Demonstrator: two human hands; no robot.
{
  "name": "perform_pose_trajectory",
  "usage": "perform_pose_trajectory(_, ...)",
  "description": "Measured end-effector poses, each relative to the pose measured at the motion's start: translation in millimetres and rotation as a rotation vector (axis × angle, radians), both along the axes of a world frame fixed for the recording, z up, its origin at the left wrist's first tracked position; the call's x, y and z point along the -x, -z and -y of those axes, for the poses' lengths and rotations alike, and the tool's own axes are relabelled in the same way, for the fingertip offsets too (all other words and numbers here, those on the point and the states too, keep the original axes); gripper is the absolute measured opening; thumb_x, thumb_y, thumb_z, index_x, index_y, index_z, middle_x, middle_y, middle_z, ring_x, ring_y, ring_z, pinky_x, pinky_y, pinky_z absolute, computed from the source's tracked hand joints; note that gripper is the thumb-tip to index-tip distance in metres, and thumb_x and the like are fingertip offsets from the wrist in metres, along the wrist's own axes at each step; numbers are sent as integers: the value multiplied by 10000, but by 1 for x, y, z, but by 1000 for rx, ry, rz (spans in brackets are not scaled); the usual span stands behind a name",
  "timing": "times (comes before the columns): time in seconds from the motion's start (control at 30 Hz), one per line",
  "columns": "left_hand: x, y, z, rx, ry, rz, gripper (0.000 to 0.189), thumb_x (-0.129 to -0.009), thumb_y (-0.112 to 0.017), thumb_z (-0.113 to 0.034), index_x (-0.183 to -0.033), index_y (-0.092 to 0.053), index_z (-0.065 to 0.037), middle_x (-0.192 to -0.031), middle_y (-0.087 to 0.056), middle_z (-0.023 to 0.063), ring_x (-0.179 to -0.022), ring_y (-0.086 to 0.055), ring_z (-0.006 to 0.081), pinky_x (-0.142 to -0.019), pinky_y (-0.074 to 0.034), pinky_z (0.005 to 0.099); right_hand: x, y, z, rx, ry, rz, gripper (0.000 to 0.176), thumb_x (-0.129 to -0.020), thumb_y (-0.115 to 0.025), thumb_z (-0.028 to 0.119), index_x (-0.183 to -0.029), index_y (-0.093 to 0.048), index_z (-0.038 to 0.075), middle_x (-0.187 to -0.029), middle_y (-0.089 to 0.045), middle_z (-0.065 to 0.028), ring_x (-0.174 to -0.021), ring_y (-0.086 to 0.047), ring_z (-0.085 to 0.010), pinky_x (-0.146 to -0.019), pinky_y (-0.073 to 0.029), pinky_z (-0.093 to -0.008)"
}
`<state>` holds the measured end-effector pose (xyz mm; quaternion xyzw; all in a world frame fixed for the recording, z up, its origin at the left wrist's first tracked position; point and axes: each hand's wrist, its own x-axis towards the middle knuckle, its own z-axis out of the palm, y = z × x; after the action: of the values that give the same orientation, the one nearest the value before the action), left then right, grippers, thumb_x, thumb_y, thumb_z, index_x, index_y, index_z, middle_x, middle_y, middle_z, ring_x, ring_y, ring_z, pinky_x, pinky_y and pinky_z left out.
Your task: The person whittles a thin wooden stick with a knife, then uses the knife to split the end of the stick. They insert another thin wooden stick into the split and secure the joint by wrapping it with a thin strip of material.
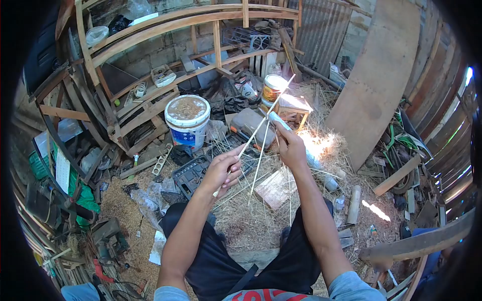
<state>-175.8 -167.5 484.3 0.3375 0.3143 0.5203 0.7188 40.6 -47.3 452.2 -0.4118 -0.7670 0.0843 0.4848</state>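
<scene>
My left hand [221, 171] is closed round a thin bamboo strip [245, 146], which slants up and away to the right. My right hand [290, 145] grips a pale, tube-like piece [275, 117]; its rounded end shows past my fingers, right at the strip, and I cannot tell what kind of thing it is. A second thin strip [259, 163] hangs down from near this crossing toward the floor. Below my hands lies a flat wooden block [275, 188] among shavings and loose strips.
A white bucket [188, 119] with a dusty lid stands ahead to the left, near an opened tool case [192, 174]. Paint cans [274, 87] stand straight ahead. A broad board [384, 70] leans at the right. A curved wooden frame [170, 25] spans the back.
</scene>
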Motion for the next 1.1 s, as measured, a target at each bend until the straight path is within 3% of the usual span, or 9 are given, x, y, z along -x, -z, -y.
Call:
perform_pose_trajectory(0.07,1,-1,3,-17,9,-40,537,-979,-391,-76,-1503,-280,-42,-653,-375,-36,-417,-311,21,-345,-256,169,-6,0,-2,0,13,42,450,-855,-551,13,-1284,-606,138,-893,-658,-205,-799,-649,-353,-724,-509,-389)
perform_pose_trajectory(0.33,7,8,28,1,44,-176,505,-995,-396,-78,-1494,-321,-65,-648,-364,-46,-423,-322,24,-366,-296,173,-27,2,3,48,129,140,439,-884,-552,31,-1293,-604,184,-854,-656,-200,-765,-652,-331,-706,-504,-398)
perform_pose_trajectory(0.43,14,8,45,10,114,-279,510,-996,-412,-91,-1497,-317,-72,-647,-363,-46,-428,-325,24,-371,-300,177,-37,12,-16,172,235,-89,419,-887,-561,45,-1279,-612,185,-863,-662,-205,-790,-654,-342,-717,-509,-406)
perform_pose_trajectory(0.47,13,10,52,15,130,-291,504,-998,-413,-97,-1493,-323,-68,-648,-362,-48,-433,-325,25,-382,-303,181,-49,12,-26,68,218,-44,417,-884,-567,55,-1277,-612,188,-847,-658,-203,-799,-653,-343,-722,-507,-412)
perform_pose_trajectory(0.57,12,9,55,43,106,-250,496,-998,-409,-95,-1488,-337,-65,-648,-358,-50,-445,-325,25,-394,-304,185,-56,19,-31,58,228,59,364,-942,-513,173,-1276,-604,283,-837,-636,-185,-793,-627,-386,-709,-487,-468)
perform_pose_trajectory(0.6,15,9,56,37,115,-272,498,-996,-402,-87,-1489,-337,-65,-651,-354,-56,-460,-322,24,-400,-303,187,-53,6,-21,119,270,113,412,-890,-560,54,-1278,-610,182,-892,-672,-189,-826,-656,-339,-747,-506,-407)
perform_pose_trajectory(0.8,28,7,63,6,155,-350,507,-991,-399,-75,-1494,-330,-70,-656,-342,-60,-462,-321,18,-402,-298,183,-65,10,-42,49,265,23,391,-901,-561,67,-1261,-622,204,-832,-659,-187,-776,-651,-338,-708,-495,-418)
perform_pose_trajectory(1.0,36,2,61,58,174,-372,503,-985,-421,-86,-1483,-352,-63,-647,-348,-62,-442,-318,17,-394,-293,176,-83,14,-53,234,353,61,327,-950,-531,164,-1264,-620,161,-1025,-674,-215,-897,-670,-349,-754,-502,-424)
perform_pose_trajectory(1.1,42,-6,64,86,217,-405,494,-978,-419,-69,-1469,-365,-39,-633,-365,-55,-420,-319,14,-365,-287,171,-126,61,-99,307,519,-130,342,-962,-516,207,-1279,-603,112,-1114,-663,-215,-1009,-656,-339,-840,-497,-402)
